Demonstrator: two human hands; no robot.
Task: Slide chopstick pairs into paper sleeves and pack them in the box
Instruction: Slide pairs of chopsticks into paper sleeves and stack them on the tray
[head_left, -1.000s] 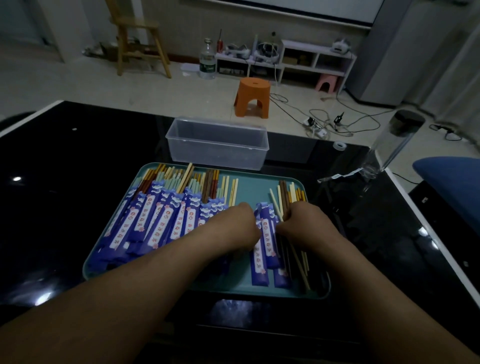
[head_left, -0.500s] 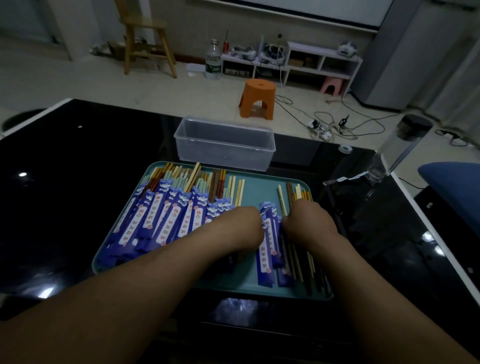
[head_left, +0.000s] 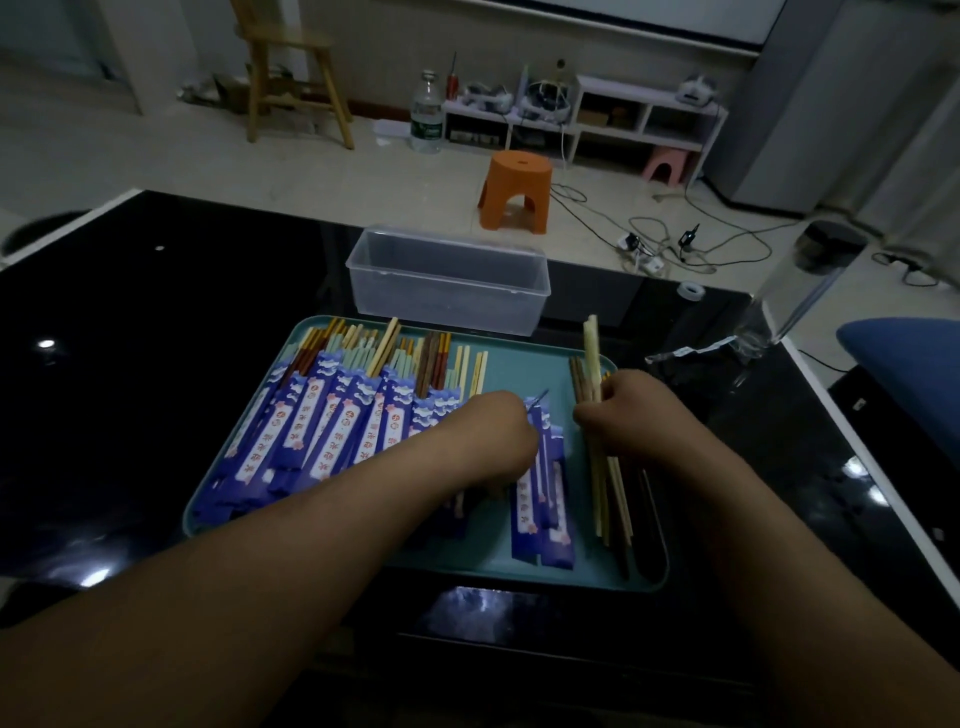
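Pale wooden chopsticks (head_left: 590, 353) were gripped in the right hand (head_left: 631, 415) over the teal plastic tray (head_left: 524, 369), beside the blue paper sleeve (head_left: 543, 467) pinched by the left hand (head_left: 493, 431), seemingly so the pair could slide in.

The tray (head_left: 524, 364) under both hands was teal. Left of the left hand (head_left: 493, 436), the filled sleeves (head_left: 311, 415) were deep blue with white wave scrolls, white label strips and pink blossoms; the empty sleeves (head_left: 545, 499) between the hands matched. The chopsticks (head_left: 591, 353) in the right hand (head_left: 628, 415) were pale cream. Beyond the hands, the table (head_left: 156, 312) was glossy black.
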